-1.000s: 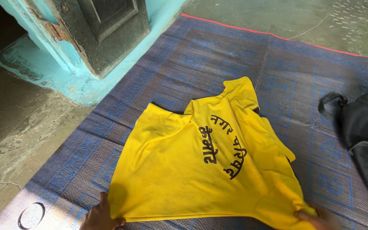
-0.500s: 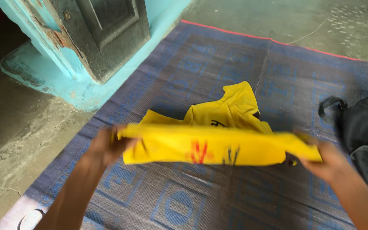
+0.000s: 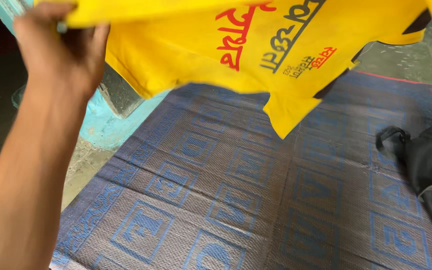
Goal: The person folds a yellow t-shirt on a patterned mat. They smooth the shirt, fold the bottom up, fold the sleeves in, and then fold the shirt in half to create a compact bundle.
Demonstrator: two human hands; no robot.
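Woven mat [image 3: 256, 200], blue square pattern, red far edge, on grey concrete floor [image 3: 401, 57]. Turquoise plinth [image 3: 101, 125] at left. Black bag [image 3: 426, 165] at right. Daylight.

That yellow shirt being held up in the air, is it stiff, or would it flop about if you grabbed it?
Probably floppy: the yellow shirt hangs in loose folds, a corner drooping toward the woven mat. It looks light, since the left hand lifts its edge with a simple pinch. It seems unlikely to slip or break, being soft cloth. The right hand is out of view.
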